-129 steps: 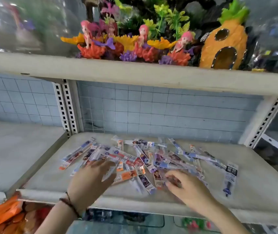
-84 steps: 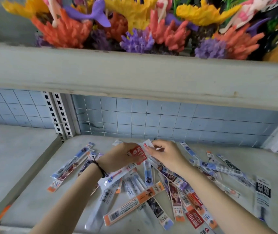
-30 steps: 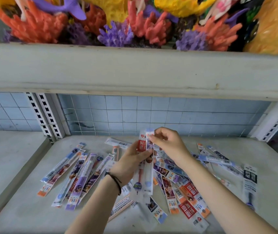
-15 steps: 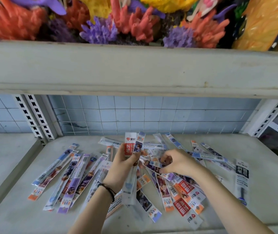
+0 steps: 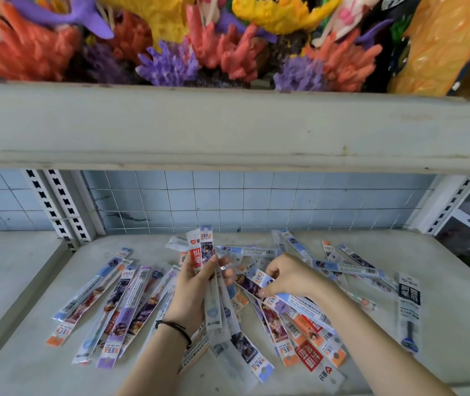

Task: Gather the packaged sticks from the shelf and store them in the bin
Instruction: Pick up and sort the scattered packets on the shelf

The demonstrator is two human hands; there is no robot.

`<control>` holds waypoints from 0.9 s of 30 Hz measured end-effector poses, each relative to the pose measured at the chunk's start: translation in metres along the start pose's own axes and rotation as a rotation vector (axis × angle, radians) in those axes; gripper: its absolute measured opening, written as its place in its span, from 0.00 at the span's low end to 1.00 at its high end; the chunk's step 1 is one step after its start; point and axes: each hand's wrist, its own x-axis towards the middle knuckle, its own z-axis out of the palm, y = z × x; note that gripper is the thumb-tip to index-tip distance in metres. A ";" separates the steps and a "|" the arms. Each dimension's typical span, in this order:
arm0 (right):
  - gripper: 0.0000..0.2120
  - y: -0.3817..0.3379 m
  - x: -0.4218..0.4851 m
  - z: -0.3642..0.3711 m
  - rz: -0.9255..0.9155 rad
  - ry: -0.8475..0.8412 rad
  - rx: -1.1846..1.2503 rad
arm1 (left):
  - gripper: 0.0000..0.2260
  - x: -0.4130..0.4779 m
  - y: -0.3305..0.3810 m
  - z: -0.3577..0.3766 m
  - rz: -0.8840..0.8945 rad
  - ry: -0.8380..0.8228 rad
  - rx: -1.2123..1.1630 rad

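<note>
Several packaged sticks (image 5: pixel 119 304) in long flat wrappers lie scattered over the grey shelf (image 5: pixel 442 364). My left hand (image 5: pixel 192 292), a dark band on its wrist, grips a small upright bundle of packaged sticks (image 5: pixel 201 252) whose tops stand above my fingers. Right beside it, my right hand (image 5: pixel 291 277) pinches one purple-and-blue packaged stick (image 5: pixel 249 282) that lies slanted on the pile. No bin is in view.
The upper shelf's thick front edge (image 5: pixel 228 127) hangs low over the work area, loaded with coral ornaments (image 5: pixel 228 50). A tiled wall (image 5: pixel 256 201) closes the back. Slotted uprights (image 5: pixel 62 207) stand at left and right. A black-labelled packet (image 5: pixel 408 307) lies apart at right.
My left hand has kept its bundle and held it upright. My right hand has dropped from the bundle's top to the pile and taken hold of another stick.
</note>
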 end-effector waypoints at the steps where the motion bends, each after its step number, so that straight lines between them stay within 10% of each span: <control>1: 0.21 0.000 0.000 -0.002 -0.011 0.018 0.040 | 0.13 -0.001 0.001 0.001 -0.018 -0.003 -0.011; 6: 0.19 -0.005 0.001 -0.017 -0.027 0.061 0.247 | 0.08 0.001 -0.004 -0.003 -0.042 0.015 0.048; 11: 0.22 -0.004 -0.005 -0.031 -0.044 0.053 0.260 | 0.05 -0.001 0.018 -0.001 0.303 0.242 0.217; 14: 0.29 -0.008 -0.010 -0.037 -0.091 0.005 0.211 | 0.07 0.004 0.052 0.006 0.416 0.075 0.442; 19: 0.26 -0.023 -0.009 -0.036 -0.172 0.048 0.294 | 0.06 0.027 0.048 0.010 0.102 -0.250 1.050; 27: 0.07 -0.038 -0.009 -0.027 -0.213 0.274 0.747 | 0.13 0.013 0.028 0.009 -0.161 -0.451 0.434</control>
